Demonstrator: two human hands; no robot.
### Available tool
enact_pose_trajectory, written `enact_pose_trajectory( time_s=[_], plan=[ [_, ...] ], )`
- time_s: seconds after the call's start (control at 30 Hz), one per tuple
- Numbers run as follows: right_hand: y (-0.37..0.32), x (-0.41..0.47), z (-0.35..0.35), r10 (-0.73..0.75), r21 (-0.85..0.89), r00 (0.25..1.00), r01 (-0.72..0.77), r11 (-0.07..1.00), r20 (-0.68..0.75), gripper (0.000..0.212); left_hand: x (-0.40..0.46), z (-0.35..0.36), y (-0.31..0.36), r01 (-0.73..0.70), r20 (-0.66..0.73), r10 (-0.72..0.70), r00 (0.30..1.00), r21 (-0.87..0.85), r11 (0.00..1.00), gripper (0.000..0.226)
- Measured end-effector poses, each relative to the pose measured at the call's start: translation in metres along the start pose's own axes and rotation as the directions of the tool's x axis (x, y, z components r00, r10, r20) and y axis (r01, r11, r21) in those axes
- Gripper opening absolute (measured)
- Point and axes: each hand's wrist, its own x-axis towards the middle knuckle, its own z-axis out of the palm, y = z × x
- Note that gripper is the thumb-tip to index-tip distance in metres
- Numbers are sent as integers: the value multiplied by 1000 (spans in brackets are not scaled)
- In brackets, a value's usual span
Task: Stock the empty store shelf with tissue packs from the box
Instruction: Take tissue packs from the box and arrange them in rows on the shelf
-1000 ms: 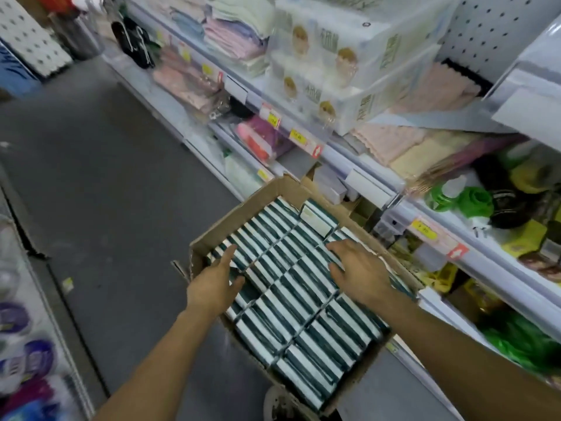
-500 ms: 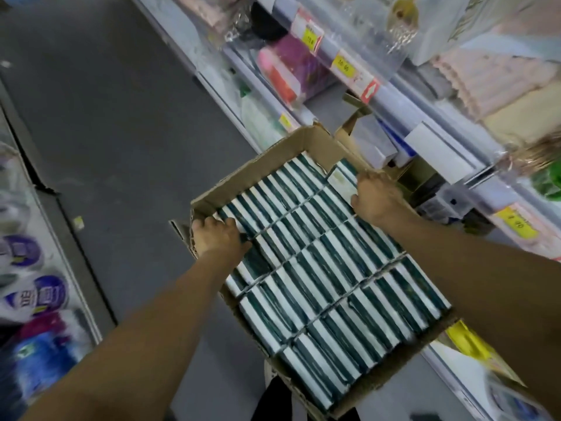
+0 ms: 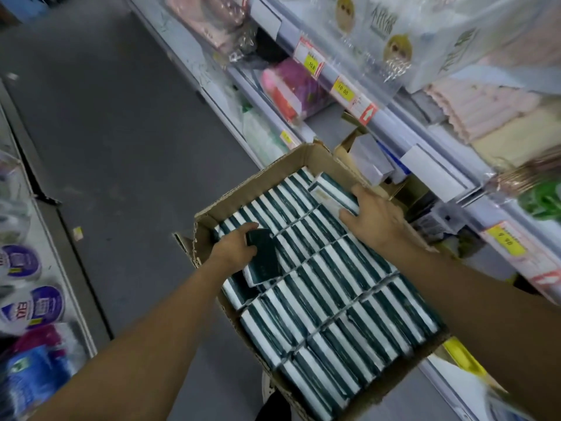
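Observation:
An open cardboard box [image 3: 306, 156] sits in the aisle, packed with rows of green-and-white tissue packs [image 3: 340, 302] standing on edge. My left hand [image 3: 233, 247] grips one dark green pack [image 3: 262, 256] at the box's left side, tilted up out of its row. My right hand [image 3: 373, 217] holds a pack [image 3: 329, 189] at the far right corner, lifted slightly above the others. A bare stretch of the middle shelf [image 3: 326, 124] shows just beyond the box.
Store shelving [image 3: 382, 117] with yellow price tags runs along the right, holding towels, large wrapped tissue bundles and small boxes. Wrapped goods [image 3: 27, 305] fill a rack at the left. Grey floor [image 3: 100, 123] lies between.
Both hands have pulled packs up out of their rows: the left one tilted a dark pack free, the right one lifted a pack at the far corner. The view has dipped closer to the box.

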Motion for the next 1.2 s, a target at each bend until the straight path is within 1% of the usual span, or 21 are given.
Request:
enact_pose_trajectory(
  time_s=[0.07, 0.13, 0.2, 0.27, 0.3, 0.37, 0.4, 0.5, 0.53, 0.6, 0.67, 0.7, 0.73, 0.8, 0.83, 0.87, 0.9, 0.97, 1.07, 1.13, 1.2],
  plan=[
    [-4, -17, -12, -63, 105, 996, 70, 992, -68, 34, -13, -11, 7, -35, -103, 8, 995, -265, 964, 60],
    [-11, -36, -27, -111, 172, 986, 132, 976, -127, 30, -35, -24, 23, -119, -194, 19, 981, -521, 845, 55],
    [-19, -56, -41, -131, 222, 975, 170, 960, -177, 31, -59, -33, 42, -172, -211, 39, 977, -658, 733, 46],
    [-25, -77, -55, -147, 249, 955, 213, 945, -258, 36, -81, -31, 55, -180, -162, 92, 983, -701, 690, 42],
    [-27, -88, -61, -157, 244, 944, 231, 942, -289, 40, -91, -28, 61, -186, -133, 131, 982, -680, 710, 39],
    [-29, -107, -74, -165, 274, 940, 250, 929, -298, 44, -107, -24, 70, -218, -99, 202, 974, -627, 748, 32],
    [-28, -115, -81, -166, 307, 940, 259, 916, -299, 45, -115, -24, 76, -220, -86, 216, 973, -642, 735, 28],
    [-28, -139, -108, -168, 395, 928, 299, 868, -333, 39, -136, -32, 97, -179, -48, 223, 974, -765, 619, 23],
    [-29, -146, -119, -168, 410, 918, 316, 856, -359, 37, -142, -35, 103, -186, -51, 236, 970, -782, 595, 24],
    [-32, -156, -141, -164, 412, 903, 335, 847, -397, 38, -154, -40, 116, -254, -81, 311, 947, -780, 571, 25],
    [-36, -165, -160, -147, 460, 909, 330, 824, -389, 43, -168, -47, 128, -336, -139, 374, 917, -773, 538, 23],
    [-39, -172, -172, -107, 525, 915, 316, 790, -389, 48, -175, -52, 136, -383, -173, 407, 897, -763, 520, 24],
    [-42, -176, -181, -39, 623, 924, 287, 727, -380, 52, -179, -57, 142, -421, -203, 429, 880, -752, 507, 25],
    [-50, -181, -197, 182, 833, 933, 174, 526, -310, 62, -184, -66, 154, -473, -250, 462, 851, -747, 467, 28],
    [-51, -184, -207, 306, 900, 920, 99, 424, -246, 65, -189, -70, 160, -499, -270, 489, 830, -750, 433, 30],
    [-51, -185, -217, 389, 940, 906, 29, 340, -168, 63, -194, -74, 167, -519, -285, 511, 811, -754, 403, 34],
    [-50, -185, -227, 425, 961, 899, -23, 276, -101, 58, -199, -76, 174, -540, -298, 534, 791, -751, 381, 38],
    [-48, -188, -241, 436, 981, 900, -65, 185, -23, 53, -211, -79, 190, -607, -327, 593, 736, -707, 363, 43],
    [-40, -190, -261, 498, 1000, 867, 22, 9, -23, 27, -231, -78, 218, -697, -367, 678, 637, -651, 302, 38],
    [-33, -190, -279, 574, 987, 817, 128, -96, -50, 27, -244, -79, 239, -755, -394, 720, 571, -596, 273, 31],
    [-21, -192, -301, 638, 948, 767, 249, -199, -68, 21, -254, -81, 259, -796, -416, 748, 517, -556, 241, 24]
  ],
)
